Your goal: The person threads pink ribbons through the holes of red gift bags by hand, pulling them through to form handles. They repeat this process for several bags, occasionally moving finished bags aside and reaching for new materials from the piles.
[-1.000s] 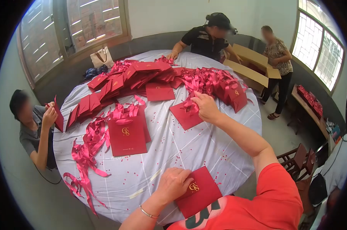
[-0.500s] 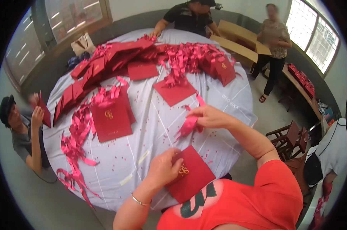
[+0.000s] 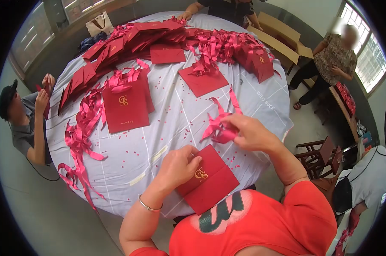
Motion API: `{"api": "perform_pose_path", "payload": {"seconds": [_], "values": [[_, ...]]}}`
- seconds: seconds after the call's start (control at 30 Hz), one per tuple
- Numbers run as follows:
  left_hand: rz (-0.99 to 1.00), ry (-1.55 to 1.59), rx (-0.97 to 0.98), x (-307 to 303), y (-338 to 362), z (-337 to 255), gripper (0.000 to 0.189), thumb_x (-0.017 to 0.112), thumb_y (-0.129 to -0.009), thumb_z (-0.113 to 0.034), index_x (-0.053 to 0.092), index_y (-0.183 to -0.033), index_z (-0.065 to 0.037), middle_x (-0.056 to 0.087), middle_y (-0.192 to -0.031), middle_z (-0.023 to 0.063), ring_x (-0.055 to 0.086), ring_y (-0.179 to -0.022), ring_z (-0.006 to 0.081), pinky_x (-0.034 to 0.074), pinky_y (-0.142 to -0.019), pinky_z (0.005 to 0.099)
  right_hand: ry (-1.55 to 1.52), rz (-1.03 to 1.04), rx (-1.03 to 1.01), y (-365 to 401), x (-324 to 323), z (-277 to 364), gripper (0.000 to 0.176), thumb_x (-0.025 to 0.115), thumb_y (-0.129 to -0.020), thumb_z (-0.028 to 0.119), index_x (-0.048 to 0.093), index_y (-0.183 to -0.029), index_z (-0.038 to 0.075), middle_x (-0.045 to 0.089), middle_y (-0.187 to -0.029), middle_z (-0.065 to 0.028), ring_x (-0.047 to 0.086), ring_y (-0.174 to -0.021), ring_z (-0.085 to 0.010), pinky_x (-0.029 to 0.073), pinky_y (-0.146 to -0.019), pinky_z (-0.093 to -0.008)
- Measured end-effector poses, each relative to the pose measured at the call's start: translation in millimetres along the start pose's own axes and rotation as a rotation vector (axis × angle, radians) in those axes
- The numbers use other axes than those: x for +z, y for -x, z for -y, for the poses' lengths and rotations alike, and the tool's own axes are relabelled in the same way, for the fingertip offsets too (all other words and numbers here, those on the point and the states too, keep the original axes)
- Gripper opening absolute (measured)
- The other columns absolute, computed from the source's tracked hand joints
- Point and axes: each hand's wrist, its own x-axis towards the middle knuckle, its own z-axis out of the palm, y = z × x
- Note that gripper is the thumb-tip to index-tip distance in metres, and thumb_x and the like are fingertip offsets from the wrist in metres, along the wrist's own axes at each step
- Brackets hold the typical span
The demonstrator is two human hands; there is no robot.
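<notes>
Right in front of me lies a red paper gift bag (image 3: 214, 183) with a gold emblem, at a slant near the table edge. My left hand (image 3: 179, 166) is closed on its upper left side, thumb across the front, the other fingers partly hidden. Just above and right of the bag, my right hand (image 3: 253, 132) is closed on a bunch of pink ribbon (image 3: 222, 133), whose loose ends lie on the cloth. Another red bag with ribbon handles (image 3: 126, 109) rests to the left, overlapping one behind it. Beyond my right hand lies a further red bag (image 3: 205, 83) topped with ribbons.
A heap of red bags (image 3: 148, 36) and tangled ribbons (image 3: 220, 47) lines the far side of the round table (image 3: 167, 115). More ribbon (image 3: 84, 136) trails off its left edge. Co-workers stand left, behind and right. An open cardboard box (image 3: 282, 40) is at the back right.
My view has tilted down and shifted. My right hand has come lower with the ribbon, which is spread out more. The bag's lower panel now shows a fold. My left hand stays on the bag.
</notes>
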Motion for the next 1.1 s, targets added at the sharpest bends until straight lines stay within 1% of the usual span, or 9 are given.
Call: {"api": "perform_pose_path", "payload": {"seconds": [0.03,0.2,0.27,0.43,0.5,0.6,0.7,0.9,1.1], "values": [[-0.008,-0.008,0.014,0,1,0,0.022,0.066,-0.084,-0.02,0.066,-0.095,-0.001,0.067,-0.076,0.0196,0.066,-0.073,0.0379,0.05,-0.066,0.045,0.142,0.09,-0.077,2,-2,-2,0.052,0.063,-0.072,0.0,0.057,-0.123,0.005,0.062,-0.108,-0.0147,0.062,-0.1,-0.0309,0.05,-0.085,-0.0369],[0.018,-0.063,-0.02,-3,1,-5,0.022,0.066,-0.084,-0.021,0.066,-0.094,-0.001,0.067,-0.075,0.0201,0.065,-0.073,0.0384,0.05,-0.066,0.0459,0.014,0.008,-0.188,2,-1,12,0.045,0.075,-0.07,0.014,0.063,-0.112,0.005,0.061,-0.105,-0.0128,0.06,-0.098,-0.0316,0.049,-0.086,-0.0387],[-0.025,-0.083,0.017,0,-1,2,0.021,0.07,-0.083,-0.019,0.066,-0.092,0.0,0.063,-0.065,0.0171,0.063,-0.058,0.0277,0.048,-0.056,0.0369,0.004,-0.032,-0.195,-1,6,12,0.041,0.078,-0.069,0.018,0.065,-0.106,0.004,0.061,-0.102,-0.0121,0.06,-0.097,-0.0311,0.048,-0.086,-0.0384],[-0.023,-0.039,-0.008,-3,0,-1,0.021,0.068,-0.083,-0.019,0.066,-0.09,0.0,0.065,-0.071,0.0199,0.064,-0.066,0.0333,0.049,-0.061,0.0408,0.17,-0.111,-0.171,-3,24,13,0.024,0.08,-0.071,0.014,0.069,-0.09,0.005,0.065,-0.094,-0.0092,0.062,-0.093,-0.0264,0.049,-0.078,-0.0364],[-0.002,-0.014,-0.039,-5,-2,0,0.019,0.066,-0.083,-0.018,0.066,-0.09,0.0,0.066,-0.076,0.0218,0.065,-0.074,0.0381,0.051,-0.066,0.0444,0.15,-0.212,-0.27,-5,31,10,0.021,0.079,-0.072,0.011,0.068,-0.089,0.004,0.065,-0.092,-0.0089,0.063,-0.09,-0.0263,0.049,-0.077,-0.0364],[0.066,0.099,-0.128,-8,-4,7,0.017,0.065,-0.084,-0.014,0.065,-0.09,0.001,0.068,-0.075,0.0185,0.067,-0.07,0.0294,0.051,-0.064,0.0383,-0.032,-0.284,-0.386,-1,25,26,0.015,0.076,-0.075,0.004,0.067,-0.087,0.004,0.066,-0.089,-0.0088,0.063,-0.084,-0.0267,0.049,-0.074,-0.0357],[0.189,0.402,-0.189,-8,-7,18,0.015,0.065,-0.087,-0.01,0.065,-0.094,0.004,0.068,-0.076,0.0089,0.061,-0.072,0.0106,0.049,-0.063,0.0277,-0.208,-0.168,-0.372,10,23,40,0.012,0.069,-0.079,-0.004,0.066,-0.089,0.002,0.067,-0.084,-0.0103,0.064,-0.075,-0.0274,0.05,-0.067,-0.0331],[0.371,0.746,-0.213,-8,-7,21,0.035,0.061,-0.084,-0.001,0.058,-0.118,0.004,0.068,-0.084,0.0085,0.059,-0.077,0.0091,0.047,-0.067,0.0241,-0.138,-0.112,-0.336,16,37,35,0.017,0.065,-0.082,-0.006,0.065,-0.097,0.0,0.065,-0.081,-0.0126,0.065,-0.07,-0.0264,0.051,-0.062,-0.0327],[0.302,0.575,-0.11,-15,-4,8,0.046,0.06,-0.075,0.006,0.054,-0.12,0.001,0.068,-0.091,0.0097,0.059,-0.084,0.0107,0.049,-0.076,0.0262,-0.127,-0.156,-0.223,18,41,41,0.014,0.063,-0.083,-0.004,0.066,-0.096,0.0,0.064,-0.077,-0.0133,0.064,-0.067,-0.0256,0.05,-0.06,-0.0313]]}}
